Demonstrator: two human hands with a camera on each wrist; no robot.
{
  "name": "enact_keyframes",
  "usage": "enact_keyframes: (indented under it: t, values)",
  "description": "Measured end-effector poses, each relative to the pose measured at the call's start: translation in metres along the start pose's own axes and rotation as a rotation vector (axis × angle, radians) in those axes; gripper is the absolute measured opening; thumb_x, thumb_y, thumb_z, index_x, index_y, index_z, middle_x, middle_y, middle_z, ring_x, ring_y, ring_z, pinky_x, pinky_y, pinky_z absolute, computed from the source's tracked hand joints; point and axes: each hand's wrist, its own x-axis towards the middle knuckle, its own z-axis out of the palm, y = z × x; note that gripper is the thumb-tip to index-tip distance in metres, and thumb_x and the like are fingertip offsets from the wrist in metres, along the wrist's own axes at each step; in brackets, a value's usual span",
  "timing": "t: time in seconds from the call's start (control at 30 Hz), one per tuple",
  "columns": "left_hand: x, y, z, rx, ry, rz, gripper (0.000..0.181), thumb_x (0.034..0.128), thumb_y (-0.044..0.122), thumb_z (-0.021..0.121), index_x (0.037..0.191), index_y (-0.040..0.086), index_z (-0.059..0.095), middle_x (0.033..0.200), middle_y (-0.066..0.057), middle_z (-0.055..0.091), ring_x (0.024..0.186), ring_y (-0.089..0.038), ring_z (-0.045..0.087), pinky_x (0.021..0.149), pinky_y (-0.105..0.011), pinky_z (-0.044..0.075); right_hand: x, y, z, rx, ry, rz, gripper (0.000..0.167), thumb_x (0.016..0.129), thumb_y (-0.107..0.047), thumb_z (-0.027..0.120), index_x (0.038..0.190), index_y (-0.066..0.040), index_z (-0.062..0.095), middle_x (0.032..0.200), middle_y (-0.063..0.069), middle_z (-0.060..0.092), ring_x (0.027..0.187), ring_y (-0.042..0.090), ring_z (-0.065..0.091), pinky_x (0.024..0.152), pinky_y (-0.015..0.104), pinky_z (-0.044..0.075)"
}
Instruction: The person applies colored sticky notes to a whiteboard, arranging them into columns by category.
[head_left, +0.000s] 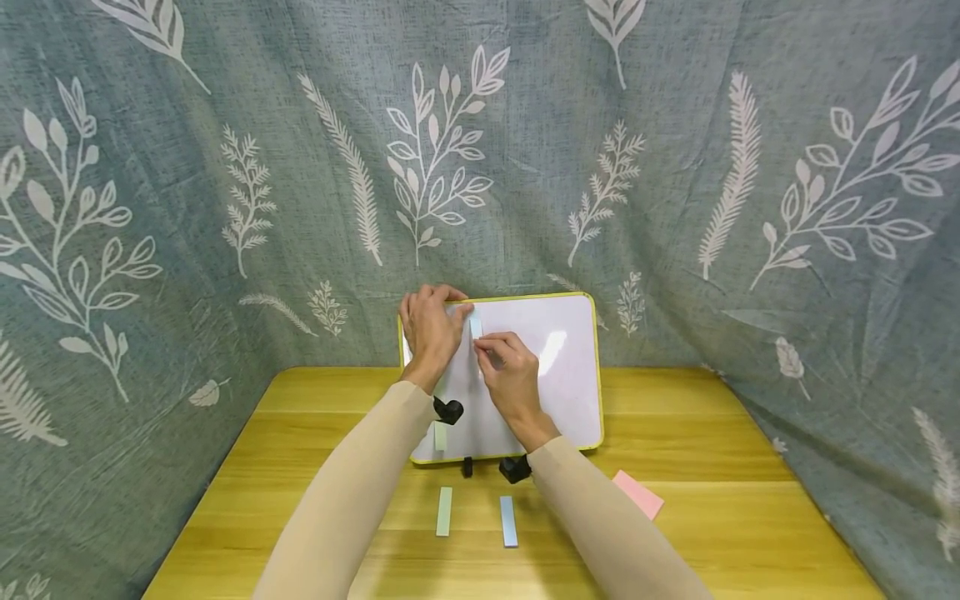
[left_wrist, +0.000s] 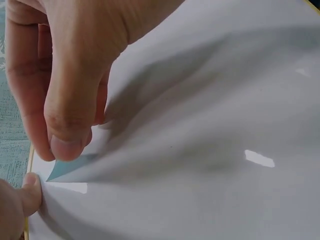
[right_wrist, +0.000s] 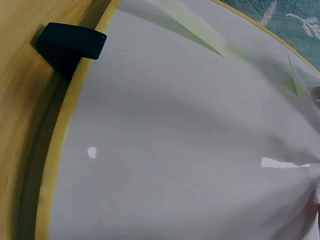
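Note:
My right hand (head_left: 512, 375) pinches the lower end of a pale blue sticky strip (head_left: 476, 326) between thumb and forefinger. In the left wrist view, the strip (left_wrist: 69, 168) slants away from the whiteboard, its far corner close to the board's edge. My left hand (head_left: 432, 329) grips the top edge of the yellow-rimmed whiteboard (head_left: 573, 383), and its thumb (left_wrist: 31, 192) lies on the front beside the strip. Only a sliver of my right hand shows in the right wrist view. Green strips (right_wrist: 195, 27) stick to the board's left side, with another (head_left: 440, 437) low down.
On the wooden table (head_left: 675, 433) before the board lie a green strip pad (head_left: 444, 512), a blue strip pad (head_left: 508, 522) and a pink note (head_left: 637, 495), partly behind the right sleeve. A black foot (right_wrist: 75, 41) holds the board's lower edge. Patterned curtain (head_left: 525, 208) hangs behind.

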Motion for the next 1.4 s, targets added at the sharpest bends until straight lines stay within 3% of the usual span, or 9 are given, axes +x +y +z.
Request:
enact_keyframes:
  t: [0.23,0.47,0.77,0.87,0.97,1.07,1.4]
  values:
    - [-0.007,-0.007,-0.003,-0.012,0.011,0.077,0.021,0.1121,0.022,0.079,0.131,0.017,0.087,0.134,-0.015,0.077,0.138,-0.042,0.067,0.149,-0.064,0.016,-0.003,0.0,-0.004,-0.009,-0.019,-0.017,0.009,0.096,0.005,0.092,0.102,-0.001,0.09,0.103,0.013,0.084,0.094,0.029,0.085,0.085,0.044,0.071]
    - [-0.015,-0.023,-0.008,-0.052,0.058,0.188,0.026,0.113,0.013,0.076,0.138,0.01,0.084,0.137,-0.017,0.078,0.142,-0.042,0.067,0.148,-0.068,0.02,-0.009,0.0,-0.013,-0.028,-0.042,-0.025,0.009,0.096,0.004,0.092,0.101,-0.003,0.089,0.099,0.014,0.082,0.09,0.028,0.085,0.083,0.044,0.072]
    - [-0.034,-0.037,-0.028,-0.123,0.094,0.26,0.027,0.1113,0.01,0.077,0.137,0.005,0.082,0.145,-0.018,0.074,0.145,-0.043,0.066,0.148,-0.065,0.021,-0.022,0.0,-0.033,-0.014,-0.127,-0.015,0.012,0.096,0.002,0.093,0.103,-0.006,0.089,0.099,0.01,0.083,0.089,0.025,0.085,0.08,0.042,0.072]
    - [-0.044,-0.038,-0.035,-0.133,0.1,0.292,0.027,0.1099,0.01,0.079,0.136,0.005,0.082,0.147,-0.019,0.073,0.144,-0.044,0.066,0.145,-0.066,0.029,-0.026,-0.001,-0.045,-0.006,-0.151,-0.006,0.013,0.096,0.002,0.093,0.104,-0.007,0.089,0.099,0.008,0.084,0.089,0.024,0.085,0.078,0.044,0.071]
    - [-0.055,-0.041,-0.041,-0.134,0.099,0.33,0.026,0.1086,0.01,0.08,0.134,0.005,0.083,0.147,-0.019,0.073,0.137,-0.046,0.066,0.132,-0.065,0.045,-0.03,-0.002,-0.056,0.01,-0.176,-0.001,0.013,0.097,0.002,0.092,0.105,-0.007,0.09,0.099,0.008,0.085,0.089,0.024,0.084,0.075,0.048,0.07]
    - [-0.069,-0.044,-0.046,-0.111,0.073,0.341,0.025,0.109,0.011,0.08,0.134,0.007,0.083,0.146,-0.018,0.073,0.134,-0.045,0.066,0.119,-0.063,0.053,-0.035,-0.003,-0.065,0.015,-0.206,0.001,0.013,0.097,0.001,0.092,0.105,-0.008,0.09,0.099,0.007,0.085,0.089,0.023,0.084,0.075,0.049,0.069]
    - [-0.119,-0.052,-0.05,-0.063,-0.024,0.366,0.025,0.1073,0.014,0.085,0.132,0.012,0.084,0.143,-0.015,0.075,0.135,-0.042,0.071,0.114,-0.067,0.058,-0.062,-0.005,-0.089,0.027,-0.318,-0.038,0.018,0.093,0.004,0.094,0.104,-0.01,0.09,0.096,0.003,0.085,0.086,0.02,0.082,0.075,0.046,0.07]
